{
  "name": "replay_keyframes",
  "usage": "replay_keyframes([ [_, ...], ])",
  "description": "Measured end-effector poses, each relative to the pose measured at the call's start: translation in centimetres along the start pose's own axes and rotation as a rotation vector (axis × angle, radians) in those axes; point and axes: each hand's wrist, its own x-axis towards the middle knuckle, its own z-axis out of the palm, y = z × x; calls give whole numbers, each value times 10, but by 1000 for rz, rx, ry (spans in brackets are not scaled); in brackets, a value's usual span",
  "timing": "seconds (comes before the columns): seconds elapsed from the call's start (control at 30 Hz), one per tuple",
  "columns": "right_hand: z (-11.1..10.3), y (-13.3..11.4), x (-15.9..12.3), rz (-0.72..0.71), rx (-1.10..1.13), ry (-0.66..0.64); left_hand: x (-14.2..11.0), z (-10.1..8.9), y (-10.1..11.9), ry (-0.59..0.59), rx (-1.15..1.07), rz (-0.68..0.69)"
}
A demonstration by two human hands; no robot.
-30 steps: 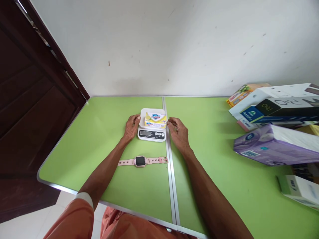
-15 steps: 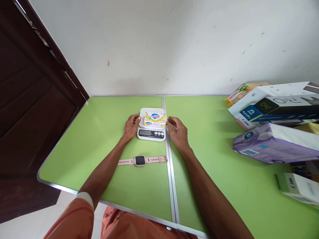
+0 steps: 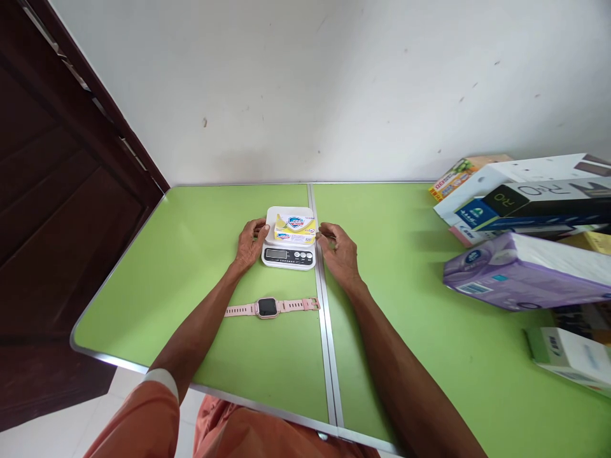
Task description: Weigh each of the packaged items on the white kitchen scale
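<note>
Flanking a white scale point(image 3: 289, 264), two bare hands rest at the tabletop point(image 3: 391, 273), the left hand point(image 3: 251, 245) at the scale's nine o'clock and the right hand point(image 3: 341, 254) at its three o'clock. A yellow-and-white box point(image 3: 294, 229) lies flat on the scale's raised plate, its shield logo facing up. The left hand's fingers are loosely bent and spread from the thumb, which points at the plate's edge; whether it touches is too fine to tell. The right hand's fingers are parted and softly curled around bare air, the thumb tip just beside the box's four o'clock corner, contact again unclear. A display and three round buttons run along the scale's six o'clock side; the display is too small to read. Toward half past six from the scale, a pink watch point(image 3: 266, 308) lies stretched out, dark screen up, its buckle near the metal seam point(image 3: 328, 356). Well apart, a purple pack point(image 3: 501, 273) sits at three o'clock, a black box point(image 3: 534, 202) just beyond it, and a green-and-white carton point(image 3: 563, 356) lies toward four o'clock.
</note>
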Motion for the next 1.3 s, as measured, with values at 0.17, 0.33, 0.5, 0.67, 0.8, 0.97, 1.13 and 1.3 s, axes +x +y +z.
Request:
replay_keyframes([
  [0.17, 0, 0, 0, 2, -2, 0, 0, 0, 3, 2, 2, 0],
  [0.33, 0, 0, 1, -4, -4, -2, 0, 0, 2, -9, -3, -1],
  [0.5, 1, 0, 1, 1, 6, 5, 1, 0, -1, -8, -12, 13],
  [0.67, 0, -1, 1, 3, -5, 4, 2, 0, -3, -15, -24, 4],
  [0.8, 1, -1, 1, -5, -2, 5, 2, -1, -2, -19, -17, -2],
  [0.97, 1, -1, 1, -1, 2, 10, 2, -1, -1, -20, -17, -1],
  [1.13, 1, -2, 1, 15, 5, 0, 2, 0, -1, -16, -20, 9],
  [1.3, 0, -2, 0, 8, 3, -1, 3, -1, -1, -23, -24, 2],
])
